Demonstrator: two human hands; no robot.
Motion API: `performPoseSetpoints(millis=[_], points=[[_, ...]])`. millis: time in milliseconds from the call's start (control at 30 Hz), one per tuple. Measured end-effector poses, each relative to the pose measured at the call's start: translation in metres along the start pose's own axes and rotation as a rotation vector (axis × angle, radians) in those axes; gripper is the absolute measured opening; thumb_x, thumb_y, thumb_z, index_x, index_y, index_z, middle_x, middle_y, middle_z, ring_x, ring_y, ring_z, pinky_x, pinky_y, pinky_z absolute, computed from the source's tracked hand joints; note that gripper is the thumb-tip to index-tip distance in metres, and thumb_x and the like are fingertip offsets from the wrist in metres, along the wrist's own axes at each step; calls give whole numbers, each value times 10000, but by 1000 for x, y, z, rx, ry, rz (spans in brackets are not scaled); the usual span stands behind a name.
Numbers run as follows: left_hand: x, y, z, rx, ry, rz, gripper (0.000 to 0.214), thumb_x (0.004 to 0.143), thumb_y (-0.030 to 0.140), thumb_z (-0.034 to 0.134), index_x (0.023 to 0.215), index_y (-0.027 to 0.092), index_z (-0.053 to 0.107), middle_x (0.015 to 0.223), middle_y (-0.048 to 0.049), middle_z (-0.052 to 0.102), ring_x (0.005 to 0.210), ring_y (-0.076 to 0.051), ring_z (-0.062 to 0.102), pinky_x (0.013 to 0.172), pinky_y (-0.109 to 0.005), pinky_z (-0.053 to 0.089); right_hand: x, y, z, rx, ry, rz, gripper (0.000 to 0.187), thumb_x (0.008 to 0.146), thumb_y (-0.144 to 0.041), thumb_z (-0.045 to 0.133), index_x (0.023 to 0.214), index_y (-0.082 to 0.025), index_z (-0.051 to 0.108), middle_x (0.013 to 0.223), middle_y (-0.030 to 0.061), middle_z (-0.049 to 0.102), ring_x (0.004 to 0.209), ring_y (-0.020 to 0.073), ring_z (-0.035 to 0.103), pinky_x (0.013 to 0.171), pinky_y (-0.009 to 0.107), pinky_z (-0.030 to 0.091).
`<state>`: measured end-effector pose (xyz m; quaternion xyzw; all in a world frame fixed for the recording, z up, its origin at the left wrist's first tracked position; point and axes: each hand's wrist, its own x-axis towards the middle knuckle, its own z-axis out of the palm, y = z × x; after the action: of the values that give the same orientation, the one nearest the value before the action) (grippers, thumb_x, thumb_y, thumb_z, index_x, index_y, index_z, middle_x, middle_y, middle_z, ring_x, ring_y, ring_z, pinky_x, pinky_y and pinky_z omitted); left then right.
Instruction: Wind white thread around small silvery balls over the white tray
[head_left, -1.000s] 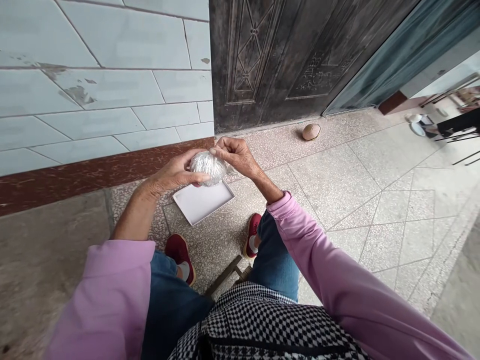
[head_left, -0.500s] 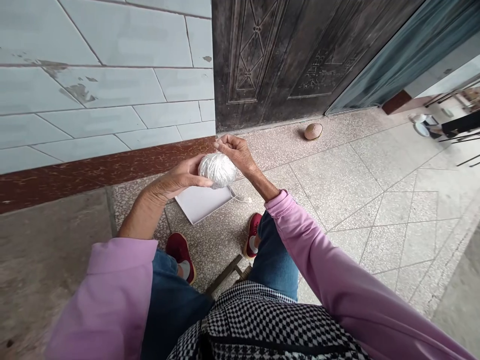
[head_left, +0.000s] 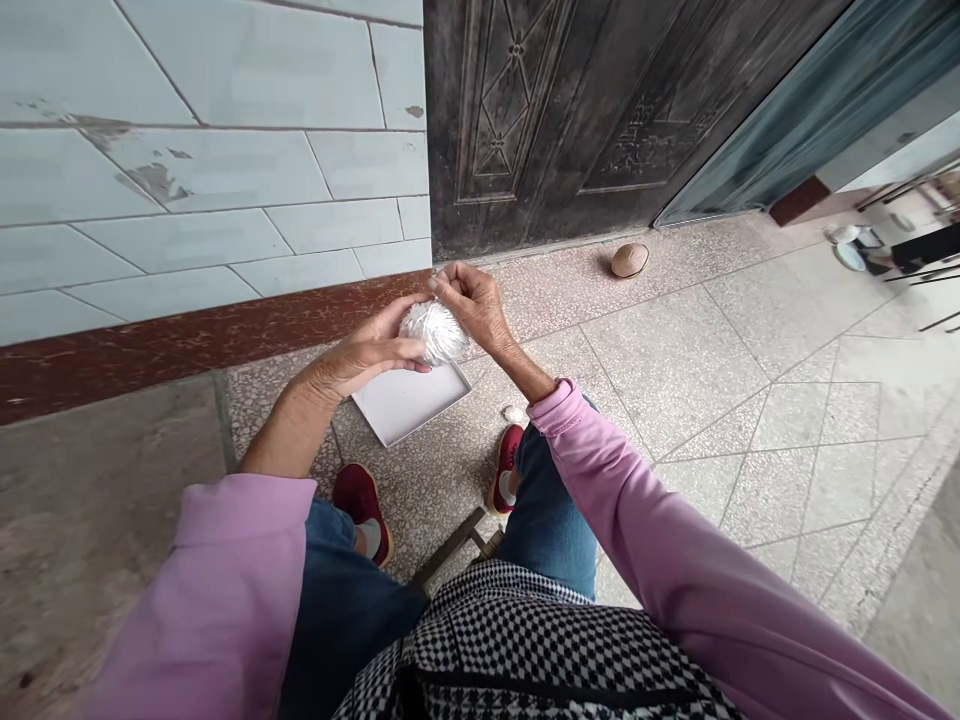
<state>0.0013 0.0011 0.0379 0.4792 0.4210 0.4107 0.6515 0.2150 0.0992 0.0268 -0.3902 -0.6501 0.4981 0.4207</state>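
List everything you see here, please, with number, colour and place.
floor: one, speckled grey
door: one, dark metal, ahead
tiled wall: one, pale blue, left of door
flat box: one, white, on the floor
ball of thread: one, white, above the box
small lump: one, white, floor, right of the box
round object: one, tan, floor by the door
shoes: two, red, on feet
jeans: one pair, blue, on legs
checked cloth: one, black and white, on lap
left hand: one, under the ball
right hand: one, pinching the ball's top
sleeves: two, pink, on arms
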Motion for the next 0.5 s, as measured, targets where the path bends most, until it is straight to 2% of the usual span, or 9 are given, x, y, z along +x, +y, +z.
performPoseSetpoints(millis=[100,167,300,400,500], points=[[8,-9,4,-79,82,-6,915,893,721,1151,1649,289,868,1522,-199,904,1321,-442,904,945,-467,828,-9,-10,2,-64,-15,-57,598,1176,-622,948,860,-288,566,766,-44,388,803,199,439,745,362,446],[13,-15,6,-107,116,20,844,885,770,1160,1508,253,921,1378,-195,939,1324,-462,907,1007,-509,820,-14,-16,4,-104,-28,-75,610,1148,-644,980,860,-290,577,764,-28,424,809,222,485,759,374,502],[17,-20,9,-133,79,44,783,814,743,1212,1338,226,946,1178,-169,944,1237,-467,924,1054,-554,809,-17,-20,3,-137,-39,-103,578,1168,-601,974,874,-293,583,770,-20,465,806,235,510,812,396,546],[16,-17,10,-88,55,48,740,801,648,1218,1341,228,936,1159,-150,934,1163,-433,927,985,-509,801,-16,-19,1,-140,-43,-122,542,1205,-512,939,883,-283,570,779,-41,429,808,206,482,841,370,513],[14,-12,12,25,81,34,697,784,608,1191,1310,229,934,1119,-129,908,1065,-393,911,901,-455,768,-12,-16,-2,-136,-60,-100,528,1209,-472,944,886,-277,575,780,-51,380,822,198,454,816,346,480]])
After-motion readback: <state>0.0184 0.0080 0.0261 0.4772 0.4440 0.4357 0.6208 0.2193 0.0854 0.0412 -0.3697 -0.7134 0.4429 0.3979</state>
